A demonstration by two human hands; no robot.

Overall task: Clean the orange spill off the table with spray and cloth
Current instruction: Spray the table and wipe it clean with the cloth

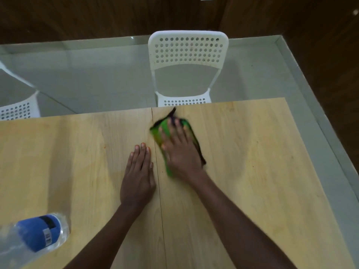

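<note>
I am in the wiping step: my right hand point(179, 148) lies flat, fingers spread, pressing the folded green cloth with dark edging point(171, 140) onto the pale wood-grain bench point(252, 152), just right of the seam that runs from near to far down the middle. The cloth is blurred, so I judge it is mid-stroke. I cannot make out a clear orange patch on the bench now; a faint tinge shows on the cloth's near-left edge under my fingers, so the spill looks mostly taken up. My left hand point(138, 171) rests palm down just left of the seam, fingers straight and close together, holding nothing. The clear plastic bottle with a blue label point(37, 235) lies at the near left, well apart from both hands. Next I would sweep the cloth over the seam area, then lift it and check for any residue.
</note>
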